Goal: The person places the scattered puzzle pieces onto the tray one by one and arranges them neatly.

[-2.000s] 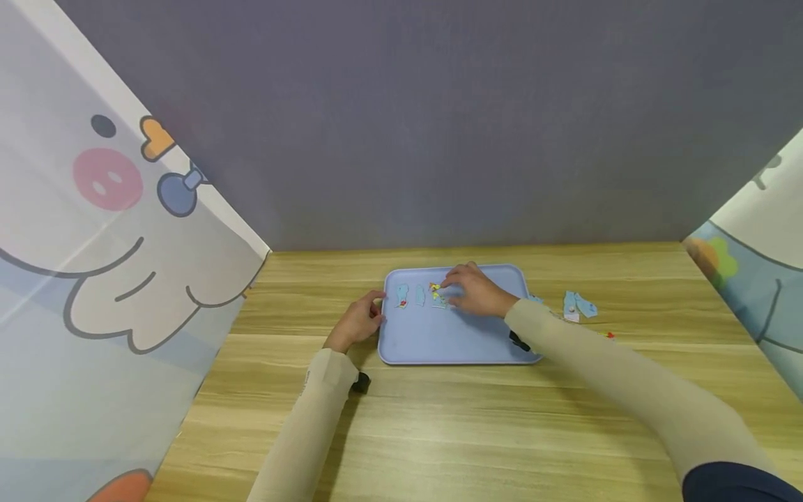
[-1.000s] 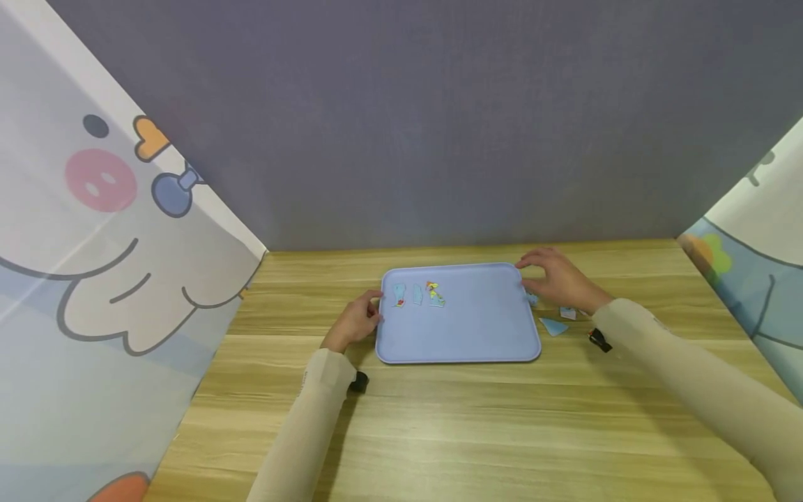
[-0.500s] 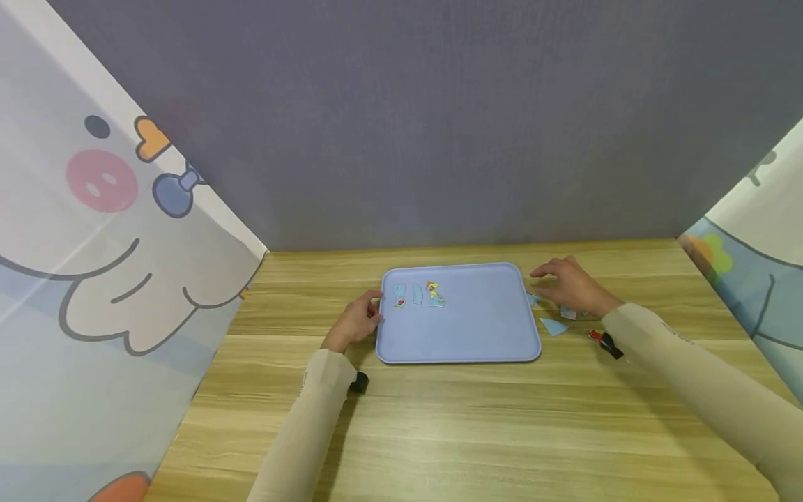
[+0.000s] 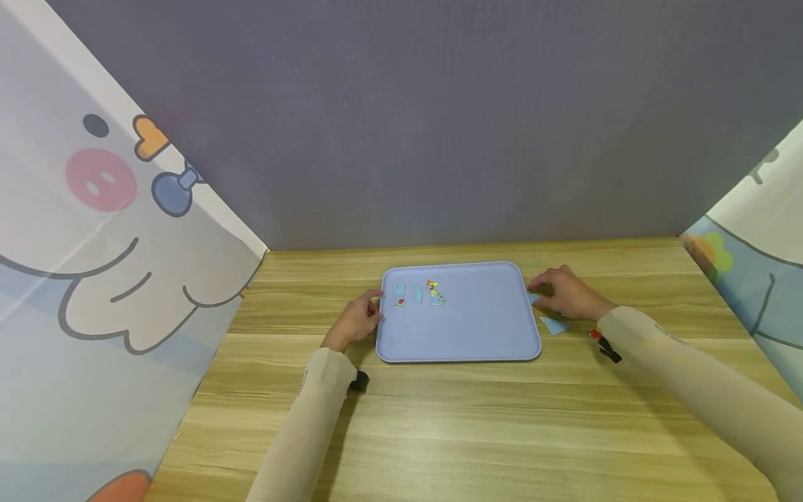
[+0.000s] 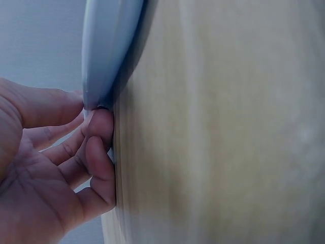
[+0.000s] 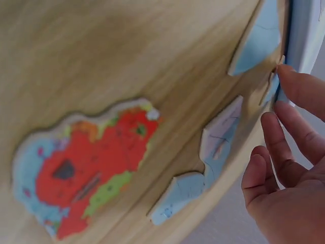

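The light-blue tray (image 4: 464, 331) lies on the wooden table. My left hand (image 4: 355, 322) pinches the tray's left rim between thumb and fingers, as the left wrist view shows. Three puzzle-piece groups lie in the tray's upper left: a blue piece with red (image 4: 400, 293), a narrow blue piece (image 4: 417, 293) and a blue-and-yellow one (image 4: 436, 294). Beside the tray's right edge, my right hand (image 4: 567, 294) pinches a small blue puzzle piece (image 6: 272, 89) with thumb and fingertips; the hand partly hides it.
A pointed blue piece (image 4: 554, 325) lies right of the tray. In the right wrist view are a large red piece (image 6: 96, 168) and pale-blue pieces (image 6: 219, 134). A grey wall (image 4: 439, 139) stands behind the table; printed panels (image 4: 125, 279) flank it.
My right hand has moved from the pieces inside the tray to the right, past its edge, then lowered and closed on the small blue puzzle piece. My left hand stays at the rim.
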### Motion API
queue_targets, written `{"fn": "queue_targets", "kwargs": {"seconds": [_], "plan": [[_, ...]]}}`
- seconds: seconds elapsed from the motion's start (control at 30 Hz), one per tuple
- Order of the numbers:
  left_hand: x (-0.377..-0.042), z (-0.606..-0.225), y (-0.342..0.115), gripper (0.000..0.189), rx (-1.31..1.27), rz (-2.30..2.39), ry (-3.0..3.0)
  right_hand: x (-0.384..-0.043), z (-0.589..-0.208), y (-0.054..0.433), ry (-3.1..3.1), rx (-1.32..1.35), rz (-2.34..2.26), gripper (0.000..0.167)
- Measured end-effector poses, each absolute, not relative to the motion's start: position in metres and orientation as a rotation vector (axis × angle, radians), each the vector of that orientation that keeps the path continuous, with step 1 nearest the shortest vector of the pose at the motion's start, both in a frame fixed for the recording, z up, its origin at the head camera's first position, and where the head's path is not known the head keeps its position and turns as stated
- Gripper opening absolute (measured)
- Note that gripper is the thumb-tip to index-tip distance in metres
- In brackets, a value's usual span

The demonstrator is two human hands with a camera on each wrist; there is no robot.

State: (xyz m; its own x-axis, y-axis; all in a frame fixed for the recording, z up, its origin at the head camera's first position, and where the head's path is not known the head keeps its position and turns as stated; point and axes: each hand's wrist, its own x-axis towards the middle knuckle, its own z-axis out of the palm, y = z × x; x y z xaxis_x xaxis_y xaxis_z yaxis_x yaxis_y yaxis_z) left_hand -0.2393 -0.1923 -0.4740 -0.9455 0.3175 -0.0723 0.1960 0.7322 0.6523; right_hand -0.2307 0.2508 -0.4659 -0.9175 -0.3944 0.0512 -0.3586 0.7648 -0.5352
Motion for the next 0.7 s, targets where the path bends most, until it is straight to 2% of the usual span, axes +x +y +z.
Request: {"fn": "queue_targets", "kwargs": {"seconds": [0.4, 0.7], "plan": [[-0.241, -0.474, -0.193, 0.048, 0.413, 1.002, 2.758, -0.238, -0.475, 0.26, 2.947, -0.643, -0.811, 0.027], [-0.24, -0.475, -0.192, 0.048, 0.41, 0.998, 2.761, -0.237, -0.471, 0.262, 2.99, -0.568, -0.749, 0.033]]}}
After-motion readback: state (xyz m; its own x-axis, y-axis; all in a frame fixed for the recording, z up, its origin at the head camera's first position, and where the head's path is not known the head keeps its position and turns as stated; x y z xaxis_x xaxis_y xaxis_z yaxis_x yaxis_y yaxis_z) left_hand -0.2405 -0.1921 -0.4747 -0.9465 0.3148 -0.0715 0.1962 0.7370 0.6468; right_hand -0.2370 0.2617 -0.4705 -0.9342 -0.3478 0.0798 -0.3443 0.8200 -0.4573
